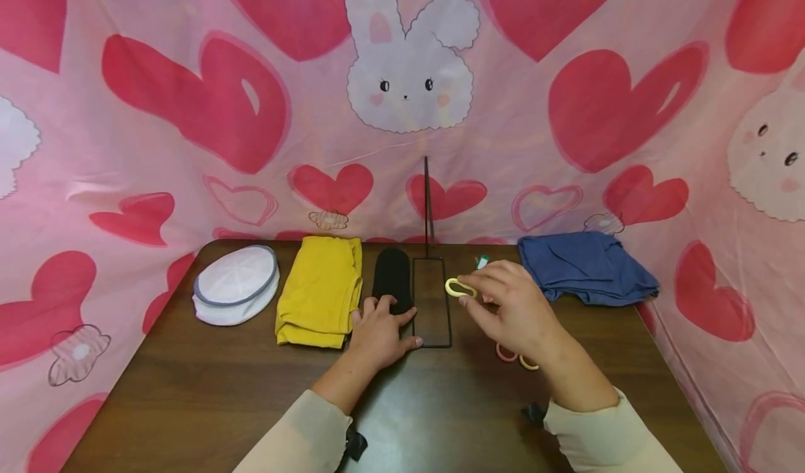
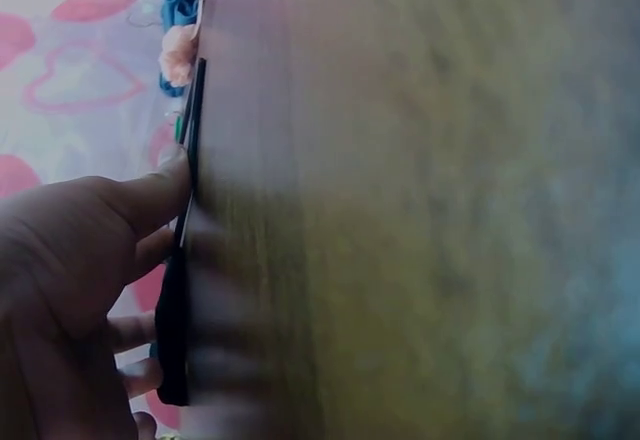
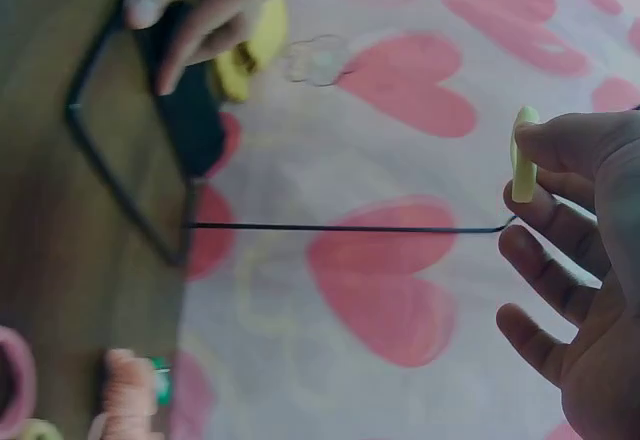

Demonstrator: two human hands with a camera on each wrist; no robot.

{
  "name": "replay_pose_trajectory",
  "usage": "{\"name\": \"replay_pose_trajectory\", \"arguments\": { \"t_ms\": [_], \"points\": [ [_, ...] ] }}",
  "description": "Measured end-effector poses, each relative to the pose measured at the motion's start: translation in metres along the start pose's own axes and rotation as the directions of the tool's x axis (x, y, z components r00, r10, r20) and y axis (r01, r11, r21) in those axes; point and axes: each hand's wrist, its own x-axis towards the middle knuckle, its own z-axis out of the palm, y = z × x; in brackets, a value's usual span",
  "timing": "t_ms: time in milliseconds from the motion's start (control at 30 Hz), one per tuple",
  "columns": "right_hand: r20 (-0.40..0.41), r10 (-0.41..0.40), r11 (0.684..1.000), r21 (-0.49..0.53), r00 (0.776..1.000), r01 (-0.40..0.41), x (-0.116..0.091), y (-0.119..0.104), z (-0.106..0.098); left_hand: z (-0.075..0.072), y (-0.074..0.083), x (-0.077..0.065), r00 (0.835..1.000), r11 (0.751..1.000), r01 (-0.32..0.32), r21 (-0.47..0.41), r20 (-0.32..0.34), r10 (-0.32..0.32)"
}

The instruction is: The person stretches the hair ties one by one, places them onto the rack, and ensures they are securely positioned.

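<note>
A pale yellow ring like a hair tie is pinched between thumb and fingertips of my right hand, raised right of a black wire stand. In the right wrist view the same ring shows edge-on, the other fingers loosely bent below it. My left hand lies with fingers spread over the near end of a black oblong piece with a rounded end. Its thumb touches the stand's rectangular base. The stand's thin upright rises at the back of that base.
At the left are a white cap-like item with blue trim and folded yellow cloth. Folded blue cloth lies at the back right. A pink ring, another yellow ring and a small green-and-white item lie around my right hand.
</note>
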Motion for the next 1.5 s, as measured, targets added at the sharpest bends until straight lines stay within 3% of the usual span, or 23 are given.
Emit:
{"name": "replay_pose_trajectory", "arguments": {
  "t_ms": [233,667,1000,1267,1500],
  "points": [
    [-0.09,-0.078,0.996,0.03,0.993,0.081,0.022,-0.016,-0.019,0.0,-0.002,0.003,1.0,1.0,0.002,-0.005,0.013,-0.002],
    [-0.221,-0.208,0.977,-0.005,0.953,0.212,0.056,-0.043,-0.038,-0.001,-0.002,0.002,0.999,0.999,0.033,0.026,0.028,-0.034],
    [-0.164,-0.176,0.984,-0.061,0.971,0.168,0.068,-0.038,-0.037,0.001,-0.001,0.003,0.999,0.999,0.037,0.006,0.03,-0.037],
    [-0.151,-0.126,0.992,-0.011,0.981,0.125,0.073,-0.027,-0.027,0.005,-0.002,0.003,0.999,0.999,0.031,0.011,0.009,-0.031],
    [-0.172,-0.098,0.994,0.031,0.98,0.105,0.083,-0.012,-0.015,0.001,0.002,0.002,0.999,0.999,0.04,0.014,0.036,-0.04]
  ]
}}
